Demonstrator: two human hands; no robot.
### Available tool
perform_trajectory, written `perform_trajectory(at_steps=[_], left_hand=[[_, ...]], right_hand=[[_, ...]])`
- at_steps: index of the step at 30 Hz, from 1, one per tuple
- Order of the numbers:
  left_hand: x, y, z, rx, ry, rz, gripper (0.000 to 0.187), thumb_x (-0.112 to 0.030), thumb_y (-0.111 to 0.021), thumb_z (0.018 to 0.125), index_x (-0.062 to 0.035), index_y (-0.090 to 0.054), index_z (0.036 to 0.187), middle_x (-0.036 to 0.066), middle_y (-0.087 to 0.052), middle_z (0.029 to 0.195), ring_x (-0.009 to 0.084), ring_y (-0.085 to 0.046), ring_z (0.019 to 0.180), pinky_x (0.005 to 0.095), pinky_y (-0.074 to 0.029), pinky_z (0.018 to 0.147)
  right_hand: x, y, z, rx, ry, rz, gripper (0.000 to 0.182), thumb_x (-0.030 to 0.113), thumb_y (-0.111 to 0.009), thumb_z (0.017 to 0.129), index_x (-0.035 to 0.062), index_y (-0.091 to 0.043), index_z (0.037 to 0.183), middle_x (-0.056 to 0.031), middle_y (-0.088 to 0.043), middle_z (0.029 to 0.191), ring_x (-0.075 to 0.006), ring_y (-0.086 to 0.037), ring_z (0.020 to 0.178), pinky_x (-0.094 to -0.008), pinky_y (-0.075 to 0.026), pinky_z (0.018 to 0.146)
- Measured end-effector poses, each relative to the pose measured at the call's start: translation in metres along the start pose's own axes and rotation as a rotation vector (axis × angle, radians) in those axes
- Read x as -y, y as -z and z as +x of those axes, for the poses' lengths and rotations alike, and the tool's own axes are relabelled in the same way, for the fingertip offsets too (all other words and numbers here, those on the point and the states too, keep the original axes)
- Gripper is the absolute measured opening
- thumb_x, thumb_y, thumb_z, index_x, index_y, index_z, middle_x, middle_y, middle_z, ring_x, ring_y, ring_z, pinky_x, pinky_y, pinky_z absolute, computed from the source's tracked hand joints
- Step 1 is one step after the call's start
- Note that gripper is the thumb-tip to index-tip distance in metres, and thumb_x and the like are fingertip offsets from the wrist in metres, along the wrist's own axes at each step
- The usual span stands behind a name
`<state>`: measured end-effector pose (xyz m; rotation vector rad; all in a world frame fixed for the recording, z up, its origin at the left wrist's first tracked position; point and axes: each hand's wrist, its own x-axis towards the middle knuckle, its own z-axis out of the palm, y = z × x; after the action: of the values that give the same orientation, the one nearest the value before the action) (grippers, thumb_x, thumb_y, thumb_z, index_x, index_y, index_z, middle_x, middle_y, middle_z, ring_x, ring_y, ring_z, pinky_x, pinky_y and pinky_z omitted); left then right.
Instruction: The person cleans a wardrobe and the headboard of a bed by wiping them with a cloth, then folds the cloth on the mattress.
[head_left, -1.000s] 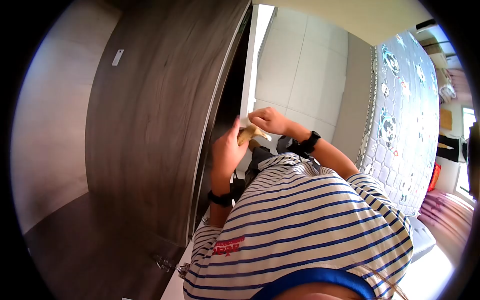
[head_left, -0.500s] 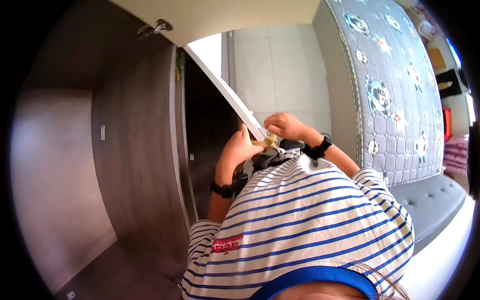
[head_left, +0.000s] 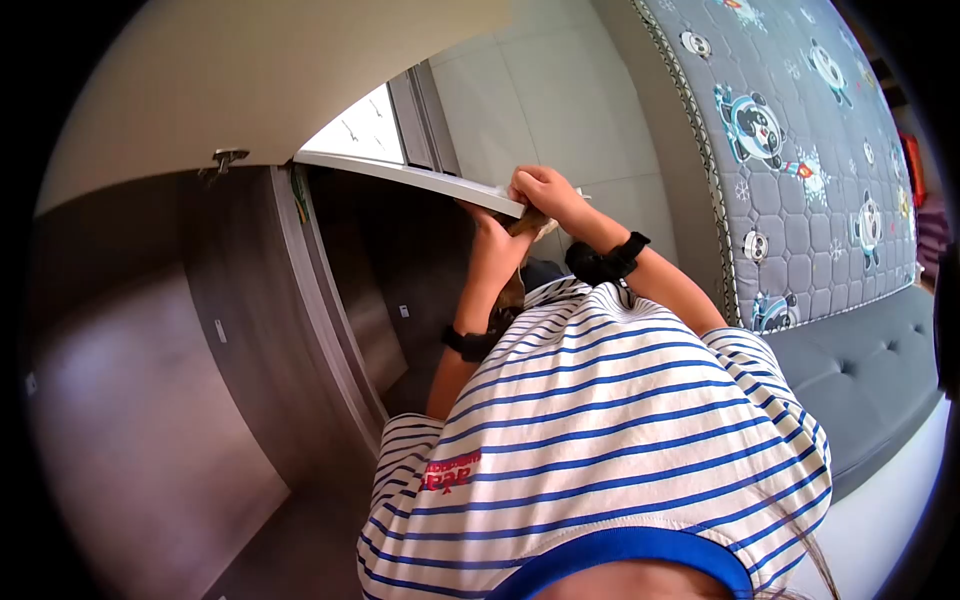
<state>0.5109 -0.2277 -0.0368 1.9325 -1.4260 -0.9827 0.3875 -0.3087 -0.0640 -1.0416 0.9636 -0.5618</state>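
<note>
A cabinet door [head_left: 425,178] stands open, its pale edge pointing toward me. My right hand [head_left: 548,195] is closed, its fingers curled at the outer side of the door's near end. Below that end, on the inner side, is my left hand [head_left: 495,252], with its fingertips partly hidden behind the door. A crumpled tan-brown cloth [head_left: 528,222] shows between both hands, and my left hand appears to grip it. How far the cloth reaches under my fingers is hidden. Each wrist wears a black band.
The dark wooden cabinet [head_left: 250,290] opens on my left, with a hinged cream door [head_left: 270,80] above it. On the right are a panda-print mattress [head_left: 800,170] and a grey tufted bench [head_left: 850,375]. Pale tiles [head_left: 560,100] cover the floor.
Both hands and the near end of the cabinet door have moved up in view. The whole view has turned, and the cloth shows less between my hands.
</note>
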Motion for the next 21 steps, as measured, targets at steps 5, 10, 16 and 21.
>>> perform_trajectory(at_steps=[5,10,16,21], left_hand=[[-0.004,-0.003,0.021,0.104,0.048,-0.003,0.115,-0.026,-0.077,0.080,0.0178,0.011,0.139,0.027,-0.063,0.114,0.0338,-0.066,0.100,0.0343,-0.052,0.083],[-0.016,0.002,0.034,0.176,0.036,-0.094,0.113,-0.023,-0.075,0.083,0.0172,0.015,0.139,0.024,-0.064,0.115,0.0302,-0.066,0.101,0.0325,-0.051,0.084],[-0.008,0.047,0.046,0.333,-0.027,0.097,0.099,-0.021,-0.077,0.080,0.0093,-0.011,0.148,0.022,-0.068,0.107,0.0273,-0.068,0.094,0.0315,-0.052,0.081],[-0.015,0.097,0.064,0.336,-0.190,0.161,0.060,-0.013,-0.074,0.079,-0.0053,-0.053,0.134,0.016,-0.069,0.107,0.0251,-0.068,0.092,0.0309,-0.052,0.083]], right_hand=[[-0.005,0.012,0.023,-0.069,0.032,-0.043,0.028,0.021,-0.044,0.092,0.0020,-0.058,0.078,-0.0008,-0.056,0.073,-0.0102,-0.048,0.071,-0.0268,-0.041,0.066],[-0.002,0.016,0.040,-0.174,0.132,-0.022,0.034,0.027,-0.044,0.090,0.0003,-0.060,0.077,-0.0064,-0.058,0.070,-0.0157,-0.051,0.069,-0.0315,-0.043,0.065],[0.009,0.024,0.043,-0.314,0.142,0.277,0.027,0.021,-0.038,0.094,0.0045,-0.049,0.075,-0.0015,-0.045,0.063,-0.0119,-0.040,0.060,-0.0292,-0.036,0.056],[0.020,0.064,0.028,-0.363,0.323,0.627,0.021,0.019,-0.037,0.096,0.0105,-0.039,0.077,0.0024,-0.033,0.062,-0.0087,-0.028,0.054,-0.0267,-0.027,0.051]])
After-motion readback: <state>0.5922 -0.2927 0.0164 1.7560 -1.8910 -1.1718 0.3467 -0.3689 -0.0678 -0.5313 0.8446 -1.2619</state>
